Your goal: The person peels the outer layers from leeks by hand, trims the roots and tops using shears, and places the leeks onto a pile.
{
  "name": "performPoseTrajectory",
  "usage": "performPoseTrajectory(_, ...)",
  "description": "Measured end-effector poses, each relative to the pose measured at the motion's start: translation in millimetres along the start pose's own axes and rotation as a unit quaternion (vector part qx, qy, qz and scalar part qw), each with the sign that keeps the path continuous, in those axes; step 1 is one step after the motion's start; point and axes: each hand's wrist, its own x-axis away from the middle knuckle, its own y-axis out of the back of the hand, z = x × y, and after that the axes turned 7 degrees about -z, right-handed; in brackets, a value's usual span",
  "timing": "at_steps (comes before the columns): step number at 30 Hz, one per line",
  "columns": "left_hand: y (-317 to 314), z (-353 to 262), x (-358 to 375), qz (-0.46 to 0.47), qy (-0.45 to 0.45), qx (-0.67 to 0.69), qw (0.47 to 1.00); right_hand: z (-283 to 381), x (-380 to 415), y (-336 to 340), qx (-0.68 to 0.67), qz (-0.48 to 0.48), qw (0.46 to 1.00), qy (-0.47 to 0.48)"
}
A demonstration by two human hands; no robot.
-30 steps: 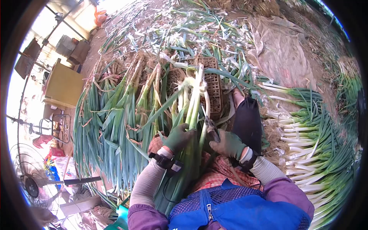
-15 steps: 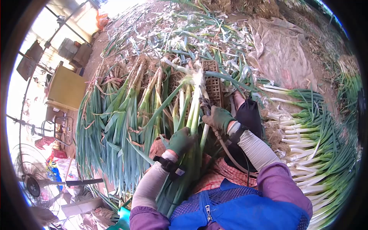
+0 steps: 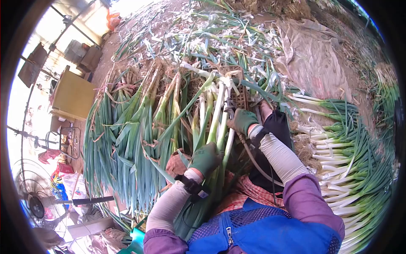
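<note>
My left hand (image 3: 206,159), in a green glove, is closed around several long green onions (image 3: 217,114). Their white root ends point away from me, and their leaves run down beside my lap. In my gloved right hand (image 3: 243,121) is an air gun (image 3: 230,107) fed by a hose (image 3: 257,166); its nozzle is beside the white stalks. Loose pale skins lie about the root ends, over a brown plastic crate (image 3: 242,98). Left of the held stalks, a thick row of untrimmed green onions (image 3: 135,114) lies with dry leaves and roots on.
Cleaned green onions (image 3: 338,165) are laid in a long row at the right. Peelings (image 3: 182,40) cover the ground ahead, near a crumpled sheet (image 3: 313,59). A fan (image 3: 36,205) and a yellow board (image 3: 74,95) stand at the left.
The loose skin at the root ends has shrunk back, and the white stalks show more plainly and spread apart. My right hand has shifted slightly right with the air gun.
</note>
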Motion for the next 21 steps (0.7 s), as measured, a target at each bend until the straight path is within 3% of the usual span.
performPoseTrajectory(3, 4, 2, -1, 0.023, -0.007, 0.04, 0.999, -11, -12, -7, -0.015, -0.006, 1.0, -0.008)
performPoseTrajectory(5, -6, 24, -3, 0.085, 0.028, 0.203, 0.975, -8, -8, -1, -0.029, 0.009, 0.999, 0.01)
performPoseTrajectory(6, -3, 30, -2, 0.114, 0.045, 0.283, 0.951, -4, 1, 4, -0.024, -0.028, 0.999, 0.004)
performPoseTrajectory(9, 12, 44, 12, 0.089, 0.046, 0.371, 0.923, -8, 5, 8, -0.034, -0.018, 0.999, 0.024)
performPoseTrajectory(10, 18, 42, 18, 0.095, 0.053, 0.369, 0.923, -4, 8, 14, -0.076, 0.034, 0.996, -0.015)
performPoseTrajectory(13, 17, 59, 19, 0.047, -0.167, 0.207, 0.963, -1, 9, 0, -0.046, -0.021, 0.997, 0.052)
performPoseTrajectory(15, 15, 59, 20, 0.06, -0.129, 0.235, 0.962, 0, -3, 2, -0.044, 0.015, 0.999, 0.006)
performPoseTrajectory(17, 10, 64, 20, 0.051, -0.145, 0.233, 0.96, 1, -19, 2, -0.052, 0.038, 0.997, -0.034)
performPoseTrajectory(19, 6, 70, 16, 0.021, -0.215, 0.199, 0.956, 1, -24, 1, -0.026, 0.029, 0.999, -0.014)
performPoseTrajectory(21, 7, 65, 19, 0.058, -0.094, 0.271, 0.956, -2, -24, -6, -0.009, -0.012, 1.0, 0.025)
